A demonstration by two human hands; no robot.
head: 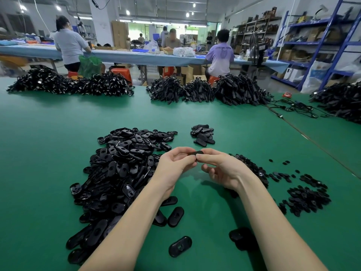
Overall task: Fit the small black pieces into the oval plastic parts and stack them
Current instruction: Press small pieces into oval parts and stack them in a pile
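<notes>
Black plastic oval part pinched between both hands above the green table.
Left hand and right hand grip its ends with curled fingertips; whether a small piece is already in, cannot tell. Looks light, stiff, glossy, likely slippery, so best held by the edges. Loose ovals left of the hands, small pieces right, finished stack just beyond.

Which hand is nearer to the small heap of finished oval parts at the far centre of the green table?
Right. The right hand is just below the small heap; the left hand is below it and further left. Both pinch one oval part.
</notes>
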